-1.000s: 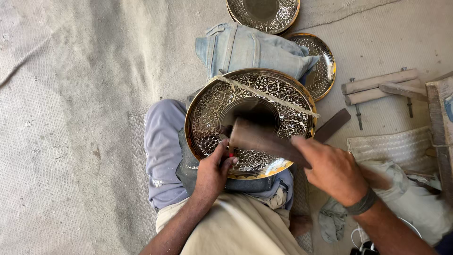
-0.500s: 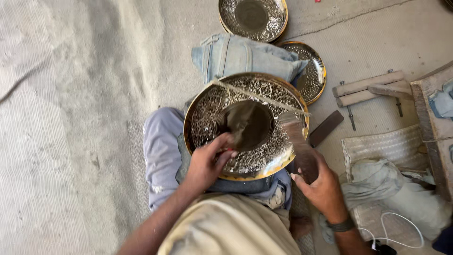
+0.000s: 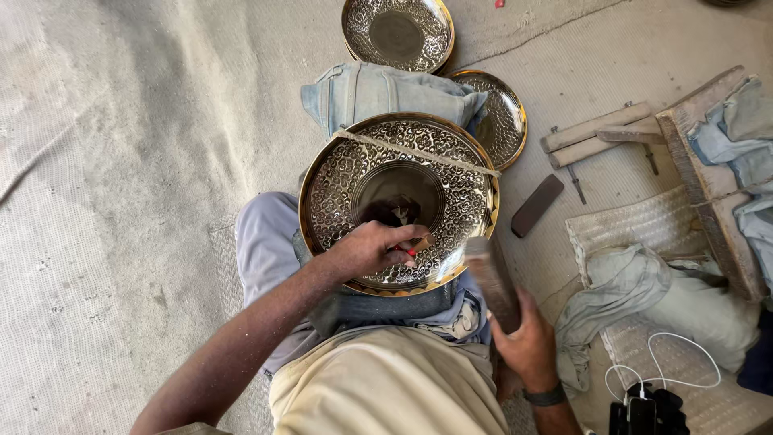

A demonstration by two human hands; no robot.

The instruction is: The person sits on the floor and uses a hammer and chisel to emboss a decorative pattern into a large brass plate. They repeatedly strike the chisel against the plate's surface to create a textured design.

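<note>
The left hand (image 3: 372, 250) pinches a small tool (image 3: 415, 246) with a red tip, fingers pressed together around it, its end resting on the patterned band of the big brass plate (image 3: 400, 201). The plate lies on the person's lap, propped against a folded denim cloth (image 3: 378, 93). The right hand (image 3: 527, 342) is wrapped tight around a wooden mallet (image 3: 489, 278) held just beside the plate's right rim. Two more plates (image 3: 397, 32) lie beyond on the floor.
</note>
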